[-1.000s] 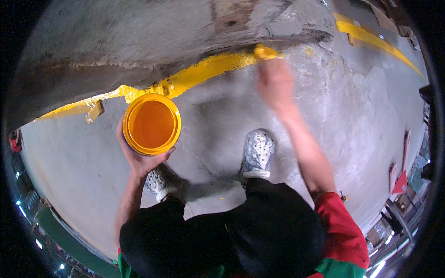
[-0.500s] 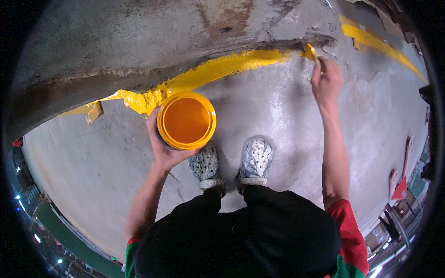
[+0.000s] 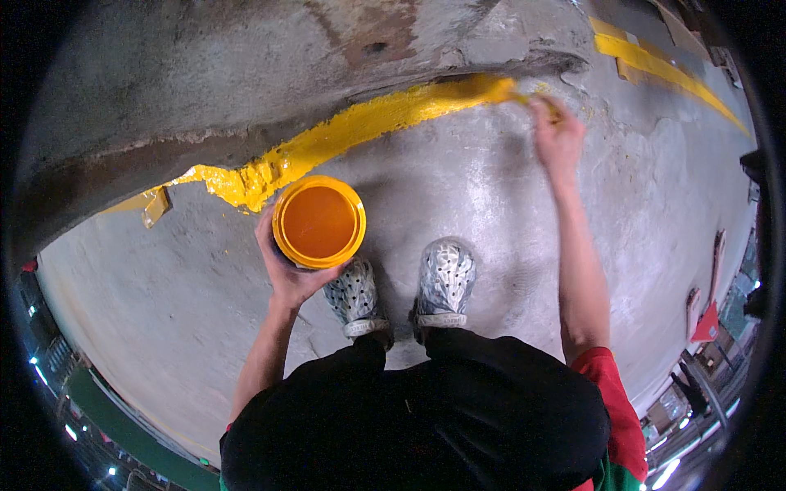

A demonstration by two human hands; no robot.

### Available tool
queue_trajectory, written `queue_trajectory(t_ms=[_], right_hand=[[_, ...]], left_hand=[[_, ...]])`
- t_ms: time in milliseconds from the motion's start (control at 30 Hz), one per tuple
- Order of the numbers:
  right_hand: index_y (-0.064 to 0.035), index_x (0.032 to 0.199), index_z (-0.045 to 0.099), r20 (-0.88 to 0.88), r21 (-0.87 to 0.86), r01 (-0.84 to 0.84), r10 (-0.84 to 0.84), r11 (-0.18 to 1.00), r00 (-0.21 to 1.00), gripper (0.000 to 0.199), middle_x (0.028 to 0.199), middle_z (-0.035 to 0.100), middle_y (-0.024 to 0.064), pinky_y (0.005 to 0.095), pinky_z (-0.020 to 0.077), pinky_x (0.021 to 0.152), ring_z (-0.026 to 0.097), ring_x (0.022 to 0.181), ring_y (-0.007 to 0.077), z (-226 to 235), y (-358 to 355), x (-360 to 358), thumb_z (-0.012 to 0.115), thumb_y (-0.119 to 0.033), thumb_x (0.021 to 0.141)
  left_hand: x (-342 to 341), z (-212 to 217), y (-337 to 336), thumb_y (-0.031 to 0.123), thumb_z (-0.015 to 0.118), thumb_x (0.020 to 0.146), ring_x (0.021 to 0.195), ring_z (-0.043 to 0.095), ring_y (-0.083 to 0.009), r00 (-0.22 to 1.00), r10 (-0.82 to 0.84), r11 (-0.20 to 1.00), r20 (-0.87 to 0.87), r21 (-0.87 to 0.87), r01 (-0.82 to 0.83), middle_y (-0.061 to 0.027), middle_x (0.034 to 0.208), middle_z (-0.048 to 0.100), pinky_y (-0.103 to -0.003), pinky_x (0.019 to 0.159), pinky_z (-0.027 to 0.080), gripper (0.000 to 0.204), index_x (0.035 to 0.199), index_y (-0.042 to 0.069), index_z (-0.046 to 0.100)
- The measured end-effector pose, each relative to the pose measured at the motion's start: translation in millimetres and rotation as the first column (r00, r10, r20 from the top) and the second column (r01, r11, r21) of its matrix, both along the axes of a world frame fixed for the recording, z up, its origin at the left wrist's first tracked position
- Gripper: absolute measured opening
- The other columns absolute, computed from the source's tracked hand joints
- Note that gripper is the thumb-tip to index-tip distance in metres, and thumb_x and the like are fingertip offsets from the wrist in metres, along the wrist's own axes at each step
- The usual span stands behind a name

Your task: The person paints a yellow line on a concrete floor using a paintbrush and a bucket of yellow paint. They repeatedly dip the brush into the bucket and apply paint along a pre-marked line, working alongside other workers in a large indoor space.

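My left hand (image 3: 282,277) is wrapped round the side of a paint can (image 3: 360,222) with a yellow rim. Inside the can the surface looks orange. Out to the right, my right hand (image 3: 561,146) grips a yellow-coated paintbrush (image 3: 514,92), somewhat blurred by motion. The brush tip rests at the right end of a wet yellow paint band (image 3: 360,124), which runs along the foot of a raised concrete edge (image 3: 205,147). At its left end the paint lies thicker and lumpy.
My feet in perforated clogs (image 3: 446,278) stand on the grey floor (image 3: 491,196) just behind the band. Another yellow stripe (image 3: 655,69) crosses the far right. A paint-marked scrap (image 3: 155,209) lies at the left. A red object (image 3: 706,327) sits at the right edge.
My right hand has swept the brush leftward, and yellow now covers the band's right end more fully. The can in my left hand has shifted slightly left and down.
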State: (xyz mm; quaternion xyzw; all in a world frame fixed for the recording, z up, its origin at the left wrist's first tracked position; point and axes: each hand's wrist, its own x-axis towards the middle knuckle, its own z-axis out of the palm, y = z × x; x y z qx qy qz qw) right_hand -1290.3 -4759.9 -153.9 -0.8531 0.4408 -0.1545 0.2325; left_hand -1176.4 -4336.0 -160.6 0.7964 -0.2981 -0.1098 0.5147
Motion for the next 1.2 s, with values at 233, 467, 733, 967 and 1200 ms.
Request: queue_trajectory(t_ms=[233, 467, 733, 967, 1200], right_hand=[[0.0019, 0.105, 0.071, 0.288, 0.01, 0.014, -0.016, 1.0, 0.957, 0.022, 0.088, 0.072, 0.0089, 0.0268, 0.0515, 0.071, 0.065, 0.076, 0.0158, 74, 17, -33, 0.07, -0.016, 0.092], [0.0036, 0.098, 0.072, 0.494, 0.272, -0.709, 0.537, 0.651, 0.683, 0.017, 0.082, 0.069, 0.0122, 0.032, 0.0487, 0.065, 0.061, 0.069, 0.022, 128, 121, 1, 0.071, -0.004, 0.083], [0.003, 0.098, 0.072, 0.41, 0.355, -0.612, 0.471, 0.707, 0.781, 0.016, 0.083, 0.069, 0.0123, 0.0356, 0.0522, 0.069, 0.064, 0.072, 0.0246, 79, 137, 21, 0.069, -0.008, 0.087], [0.0057, 0.102, 0.071, 0.488, 0.742, -0.3, -0.176, 0.599, 0.855, 0.022, 0.08, 0.063, 0.0032, 0.025, 0.0443, 0.064, 0.056, 0.074, 0.0099, 66, 76, 0, 0.068, -0.014, 0.093], [0.0038, 0.104, 0.072, 0.44, 0.614, -0.18, -0.144, 0.769, 0.886, 0.026, 0.08, 0.064, 0.001, 0.0248, 0.0424, 0.062, 0.055, 0.07, 0.0085, -6, 36, 11, 0.07, -0.019, 0.093]], left_hand=[[12, 1, -19, 0.037, 0.098, 0.056, 0.133, 0.043, -0.0337, 0.99, -0.098, 0.994, 0.106, 0.054, 0.092, -0.0176, 0.142, 0.042, -0.048, 0.114, 0.033, 0.118, 0.147, 0.003, 0.03], [18, 13, -47, 0.034, 0.098, 0.052, 0.134, 0.042, -0.0386, 0.956, -0.254, 0.963, 0.149, 0.134, 0.235, -0.021, 0.145, 0.041, -0.05, 0.113, 0.033, 0.118, 0.146, 0.003, 0.034], [19, 14, -63, 0.033, 0.097, 0.054, 0.135, 0.041, -0.0398, 0.953, -0.268, 0.958, 0.144, 0.141, 0.248, -0.0217, 0.145, 0.042, -0.05, 0.114, 0.032, 0.115, 0.146, 0.003, 0.034], [30, 4, -81, 0.028, 0.096, 0.053, 0.133, 0.042, -0.0386, 0.99, -0.125, 0.989, 0.071, 0.088, 0.118, -0.0212, 0.142, 0.043, -0.047, 0.114, 0.033, 0.113, 0.144, 0.0, 0.035], [33, 0, -81, 0.032, 0.097, 0.057, 0.131, 0.045, -0.0326, 1.0, -0.021, 0.991, 0.007, 0.131, 0.02, -0.0194, 0.14, 0.042, -0.044, 0.111, 0.035, 0.114, 0.143, -0.001, 0.03]])
